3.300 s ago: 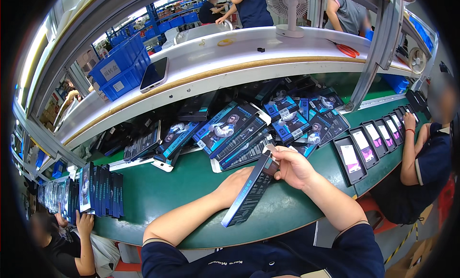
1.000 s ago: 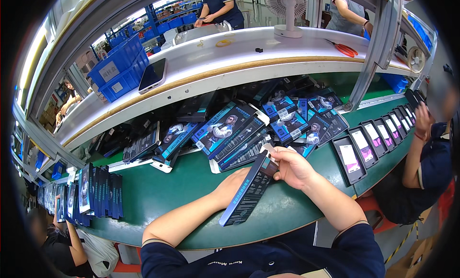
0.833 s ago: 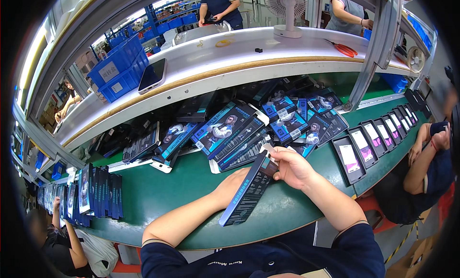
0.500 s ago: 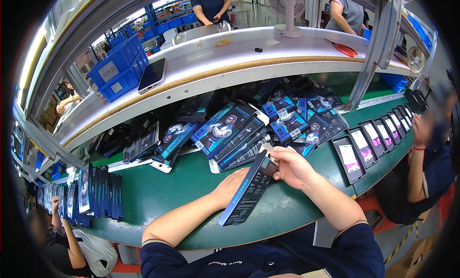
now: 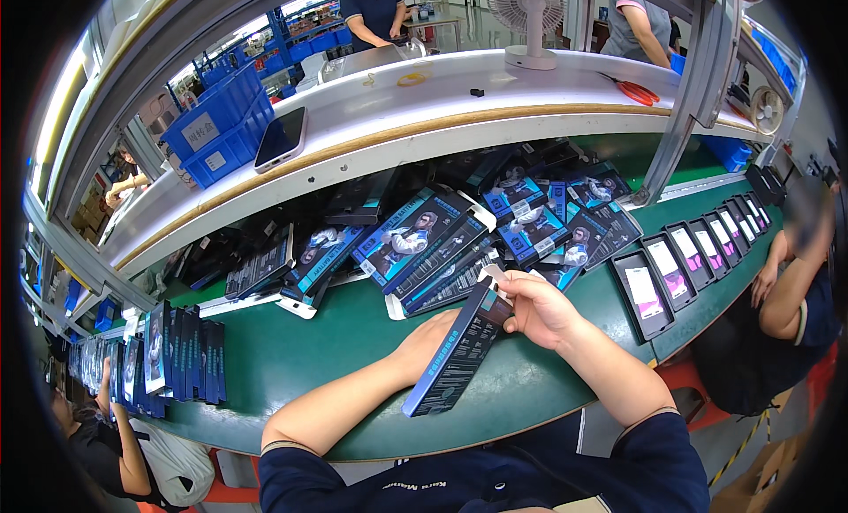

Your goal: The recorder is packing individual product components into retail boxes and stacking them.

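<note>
A slim dark-blue and black cardboard box is held tilted above the green table, its printed side turned up to me. My left hand grips it from the left, with most of the fingers hidden behind the box. At its upper end, a white-lined flap stands open. The thumb and fingers of my right hand are closed on that end, beside the flap. Just beyond my hands lies a heap of similar printed boxes, some with open flaps.
Upright boxes stand in a row at the left. Black trays with white and pink inserts line the right. Above the heap runs a white shelf with blue bins, a phone, a fan and orange-handled scissors. People sit on both sides.
My hands and the box stay nearly still. The person at the right has lowered a raised hand toward the table edge, and the person at the left has shifted.
</note>
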Tool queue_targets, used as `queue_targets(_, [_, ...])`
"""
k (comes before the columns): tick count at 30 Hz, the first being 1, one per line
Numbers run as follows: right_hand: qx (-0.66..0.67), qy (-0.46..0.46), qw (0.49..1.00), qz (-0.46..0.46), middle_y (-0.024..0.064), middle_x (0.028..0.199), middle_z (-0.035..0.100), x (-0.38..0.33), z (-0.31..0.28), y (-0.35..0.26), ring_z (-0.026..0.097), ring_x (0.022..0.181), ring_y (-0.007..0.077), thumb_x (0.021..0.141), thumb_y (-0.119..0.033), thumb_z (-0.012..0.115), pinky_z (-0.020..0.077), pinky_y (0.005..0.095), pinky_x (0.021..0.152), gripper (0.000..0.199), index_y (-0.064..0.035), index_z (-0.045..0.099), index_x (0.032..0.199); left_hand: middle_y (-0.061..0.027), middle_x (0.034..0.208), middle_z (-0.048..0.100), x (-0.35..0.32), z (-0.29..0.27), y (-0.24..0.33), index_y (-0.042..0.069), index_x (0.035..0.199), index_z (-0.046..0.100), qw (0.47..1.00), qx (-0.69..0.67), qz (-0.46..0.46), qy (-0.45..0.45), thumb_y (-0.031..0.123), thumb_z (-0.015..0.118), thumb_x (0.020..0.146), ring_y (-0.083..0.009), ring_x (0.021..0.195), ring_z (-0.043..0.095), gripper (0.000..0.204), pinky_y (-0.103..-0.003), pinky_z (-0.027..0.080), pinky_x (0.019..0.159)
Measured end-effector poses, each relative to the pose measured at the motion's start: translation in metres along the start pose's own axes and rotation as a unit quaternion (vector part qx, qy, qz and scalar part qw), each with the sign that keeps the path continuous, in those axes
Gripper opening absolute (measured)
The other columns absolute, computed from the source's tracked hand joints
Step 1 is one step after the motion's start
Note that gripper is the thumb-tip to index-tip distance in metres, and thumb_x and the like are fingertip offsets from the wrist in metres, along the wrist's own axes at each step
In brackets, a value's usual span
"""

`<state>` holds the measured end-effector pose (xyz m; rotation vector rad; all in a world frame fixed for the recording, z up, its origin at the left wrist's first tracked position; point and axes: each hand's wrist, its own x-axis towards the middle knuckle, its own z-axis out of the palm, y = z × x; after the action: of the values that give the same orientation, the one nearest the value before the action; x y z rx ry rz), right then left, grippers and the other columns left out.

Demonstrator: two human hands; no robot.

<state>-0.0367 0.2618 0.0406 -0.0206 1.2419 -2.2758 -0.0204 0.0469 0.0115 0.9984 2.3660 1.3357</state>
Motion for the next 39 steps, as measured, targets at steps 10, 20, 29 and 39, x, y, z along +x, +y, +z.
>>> queue_targets(10, [0.000,-0.028,1.000,0.002,-0.0022,0.087,0.063,0.005,-0.010,0.004,0.060,0.077,0.0088,0.094,-0.025,0.061,0.0470,0.0251,0.058,0.011,-0.0138,0.061,0.094,-0.0164,0.128,0.059,0.000,0.000,0.002,0.005,0.126,0.057,1.000,-0.017,0.008,0.004,0.022,0.061,0.087,-0.0344,0.119,0.056,0.042,-0.043,0.043,0.103])
queue_targets(20, [-0.002,-0.018,1.000,0.006,-0.0020,0.087,0.062,0.004,-0.009,0.003,0.059,0.076,0.0090,0.094,-0.026,0.061,0.0470,0.0251,0.058,0.012,-0.0137,0.060,0.094,-0.0155,0.132,0.057,-0.001,-0.001,0.003,0.007,0.130,0.055,1.000,-0.016,0.002,-0.004,0.025,0.058,0.089,-0.0335,0.123,0.054,0.044,-0.042,0.040,0.106])
queue_targets(29, [-0.002,-0.020,1.000,0.008,-0.0022,0.087,0.062,0.006,-0.011,0.004,0.059,0.076,0.0088,0.094,-0.025,0.062,0.0475,0.0255,0.057,0.011,-0.0141,0.060,0.093,-0.0153,0.134,0.056,0.000,-0.004,0.010,0.007,0.131,0.055,1.000,-0.015,0.007,-0.009,0.025,0.057,0.090,-0.0332,0.124,0.053,0.045,-0.042,0.040,0.107])
queue_targets(39, [-0.008,-0.022,1.000,0.007,-0.0030,0.087,0.062,0.005,-0.010,0.004,0.058,0.078,0.0087,0.094,-0.027,0.062,0.0465,0.0260,0.059,0.012,-0.0148,0.060,0.093,-0.0162,0.131,0.058,0.000,-0.002,0.003,0.007,0.128,0.056,1.000,0.019,-0.005,-0.009,0.025,0.058,0.089,-0.0338,0.122,0.055,0.043,-0.043,0.041,0.105])
